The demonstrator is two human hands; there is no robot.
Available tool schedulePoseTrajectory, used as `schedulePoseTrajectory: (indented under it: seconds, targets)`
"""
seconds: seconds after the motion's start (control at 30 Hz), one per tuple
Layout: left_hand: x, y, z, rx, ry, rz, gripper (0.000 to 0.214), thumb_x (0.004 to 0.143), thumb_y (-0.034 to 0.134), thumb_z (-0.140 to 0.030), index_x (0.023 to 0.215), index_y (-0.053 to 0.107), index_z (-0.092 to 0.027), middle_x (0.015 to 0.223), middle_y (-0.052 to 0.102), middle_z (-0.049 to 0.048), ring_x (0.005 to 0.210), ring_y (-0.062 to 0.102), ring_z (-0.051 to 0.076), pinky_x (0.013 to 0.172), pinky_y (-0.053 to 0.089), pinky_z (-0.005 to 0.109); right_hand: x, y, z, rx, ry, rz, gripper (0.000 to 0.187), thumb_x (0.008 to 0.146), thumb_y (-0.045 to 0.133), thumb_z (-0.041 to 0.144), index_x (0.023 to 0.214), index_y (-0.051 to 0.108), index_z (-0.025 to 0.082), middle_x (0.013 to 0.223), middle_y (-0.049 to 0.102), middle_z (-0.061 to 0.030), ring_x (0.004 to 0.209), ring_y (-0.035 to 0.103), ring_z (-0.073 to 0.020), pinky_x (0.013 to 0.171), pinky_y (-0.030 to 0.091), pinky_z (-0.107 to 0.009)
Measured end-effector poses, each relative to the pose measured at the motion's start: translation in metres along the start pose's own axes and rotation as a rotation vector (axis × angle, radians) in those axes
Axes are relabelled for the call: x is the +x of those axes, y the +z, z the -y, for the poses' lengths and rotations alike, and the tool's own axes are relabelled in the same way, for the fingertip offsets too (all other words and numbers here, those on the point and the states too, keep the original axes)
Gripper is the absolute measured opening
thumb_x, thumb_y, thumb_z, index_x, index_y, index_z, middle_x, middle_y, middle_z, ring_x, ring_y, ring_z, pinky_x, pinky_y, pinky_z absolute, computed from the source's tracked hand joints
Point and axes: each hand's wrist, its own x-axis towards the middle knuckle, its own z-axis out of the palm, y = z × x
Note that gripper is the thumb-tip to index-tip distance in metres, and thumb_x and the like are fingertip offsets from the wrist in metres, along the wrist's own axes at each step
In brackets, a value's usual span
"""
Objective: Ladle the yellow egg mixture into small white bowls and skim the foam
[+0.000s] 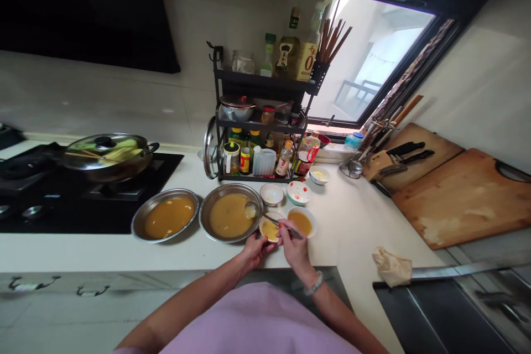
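Note:
My left hand [255, 250] grips the near side of a small white bowl [261, 225] with yellowish liquid in it. In my right hand [293, 246] is a metal spoon [271, 219], held by its handle. The spoon reaches left past the small bowl, and its head is over the right edge of a steel basin [203, 224] of cloudy yellow-brown liquid. Just right of the small bowl, partly behind my right hand, stands a bowl of orange-brown liquid [313, 221]. Behind are a white bowl [271, 194] and a red-dotted bowl [297, 192].
A second basin [136, 227] of brown liquid sits left, beside the stove [103, 215] with a lidded pan [103, 160]. A black rack [257, 121] of bottles and jars stands behind. Cutting boards [464, 199], a knife block [379, 166] and a cloth [392, 266] are at right.

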Motion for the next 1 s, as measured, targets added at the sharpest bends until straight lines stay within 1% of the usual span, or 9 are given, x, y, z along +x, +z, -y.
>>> schedulePoseTrajectory:
  seconds: [0.1,0.2,0.3,0.37,0.53,0.63,0.73,0.9,1.0]
  targets:
    - [0.001,0.001,0.0,-0.006,0.007,-0.007,0.04,0.074,0.07,-0.003,0.112,0.059,-0.01,0.087,0.07,0.0113,0.058,0.067,0.013,0.051,0.056,0.019,-0.005,0.0,0.003,-0.118,-0.242,0.139,0.022,0.091,0.051,0.025,0.096,0.072,0.022,0.085,0.07,-0.0077,0.074,0.066,-0.018,0.066,0.056,-0.03]
    - [0.001,0.0,0.0,-0.012,0.008,-0.02,0.038,0.073,0.069,0.0,0.109,0.06,-0.01,0.088,0.07,0.0112,0.06,0.067,0.013,0.051,0.056,0.019,-0.01,-0.012,0.004,-0.15,-0.296,0.149,0.024,0.092,0.05,0.021,0.101,0.071,0.023,0.086,0.069,-0.0074,0.074,0.066,-0.0178,0.064,0.057,-0.03]
    - [0.001,0.0,-0.002,-0.016,-0.002,-0.041,0.041,0.071,0.066,0.005,0.108,0.06,-0.01,0.094,0.07,0.0123,0.064,0.068,0.015,0.05,0.057,0.02,-0.017,-0.031,-0.001,-0.118,-0.22,0.108,0.024,0.093,0.05,0.022,0.107,0.069,0.023,0.09,0.067,-0.0074,0.064,0.063,-0.0145,0.05,0.055,-0.024]
    - [0.001,-0.001,-0.003,-0.016,-0.015,-0.055,0.045,0.069,0.065,0.007,0.111,0.059,-0.01,0.099,0.069,0.0133,0.066,0.069,0.016,0.05,0.058,0.022,-0.023,-0.044,-0.006,-0.12,-0.168,0.087,0.024,0.093,0.05,0.023,0.107,0.069,0.023,0.09,0.066,-0.0072,0.063,0.062,-0.0142,0.046,0.054,-0.023]
    - [-0.001,-0.002,-0.004,-0.018,-0.041,-0.071,0.061,0.066,0.067,0.008,0.122,0.055,-0.014,0.113,0.066,0.0147,0.072,0.071,0.019,0.053,0.06,0.025,-0.038,-0.066,-0.01,-0.186,-0.11,0.071,0.021,0.091,0.052,0.025,0.101,0.071,0.021,0.083,0.067,-0.0057,0.062,0.062,-0.0144,0.047,0.054,-0.022]
    - [-0.003,-0.002,-0.005,-0.016,-0.039,-0.074,0.069,0.066,0.064,0.009,0.128,0.051,-0.017,0.119,0.064,0.0144,0.074,0.07,0.019,0.053,0.06,0.025,-0.044,-0.071,-0.01,-0.208,-0.077,0.077,0.02,0.089,0.055,0.027,0.097,0.072,0.021,0.08,0.067,-0.0059,0.064,0.062,-0.0153,0.051,0.054,-0.023]
    - [-0.003,-0.002,-0.005,-0.016,-0.036,-0.069,0.072,0.066,0.063,0.009,0.131,0.049,-0.019,0.12,0.064,0.0139,0.072,0.07,0.017,0.053,0.06,0.025,-0.048,-0.071,-0.012,-0.179,0.035,0.068,0.022,0.087,0.057,0.035,0.093,0.072,0.02,0.077,0.067,-0.0061,0.061,0.062,-0.0158,0.051,0.053,-0.024]
    - [-0.001,-0.002,-0.004,-0.006,-0.036,-0.041,0.067,0.067,0.066,0.007,0.129,0.052,-0.017,0.115,0.065,0.0152,0.072,0.07,0.018,0.055,0.061,0.025,-0.048,-0.065,-0.017,-0.047,0.349,-0.166,0.035,0.08,0.062,0.052,0.087,0.068,0.018,0.056,0.062,-0.0009,0.043,0.055,-0.0147,0.042,0.048,-0.025]
    - [0.002,-0.004,-0.003,-0.001,-0.032,-0.027,0.067,0.066,0.068,0.007,0.127,0.054,-0.016,0.115,0.065,0.0153,0.074,0.07,0.018,0.057,0.061,0.025,-0.044,-0.063,-0.019,0.033,0.432,-0.277,0.041,0.074,0.065,0.057,0.083,0.065,0.018,0.05,0.059,0.001,0.042,0.055,-0.0158,0.04,0.046,-0.026]
